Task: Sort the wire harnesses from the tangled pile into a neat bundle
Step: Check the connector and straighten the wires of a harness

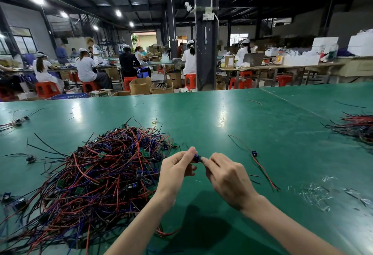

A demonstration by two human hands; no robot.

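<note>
A big tangled pile of red, black and purple wire harnesses (96,176) with small green boards lies on the green table (232,117), left of centre. Just right of the pile, my left hand (177,167) and my right hand (228,178) meet above the table. Both pinch one small dark blue harness connector (197,158) between their fingertips; its wires are hidden by the hands. One separate harness (254,154), with a blue connector and red and black wires, lies flat to the right of my right hand.
Another bundle of red and black harnesses (357,125) lies at the table's far right edge. Loose harnesses lie at the left edge (18,121) and near the front left (14,200). Clear plastic scraps (316,194) lie front right. Seated workers and benches fill the background.
</note>
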